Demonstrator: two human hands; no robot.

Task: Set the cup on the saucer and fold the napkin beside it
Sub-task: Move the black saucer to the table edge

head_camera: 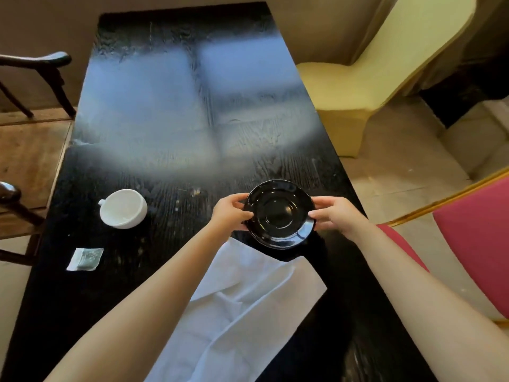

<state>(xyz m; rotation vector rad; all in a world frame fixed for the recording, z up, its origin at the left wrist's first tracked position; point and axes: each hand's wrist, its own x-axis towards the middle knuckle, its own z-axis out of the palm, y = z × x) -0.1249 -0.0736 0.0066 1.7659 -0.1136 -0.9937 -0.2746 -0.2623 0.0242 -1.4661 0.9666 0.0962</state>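
Black saucer (279, 215) right of centre on dark table (165, 106), tilted, gripped at both rims. Left hand (230, 215) fingers closed on left rim; right hand (337, 215) fingers closed on right rim. White cup (124, 208) well apart to left, upright, handle pointing far-left. White napkin (248, 299) unfolded, rumpled, near side of saucer, partly under left forearm. Small sachet (85, 259) near-left of cup. Chairs on both sides of table.
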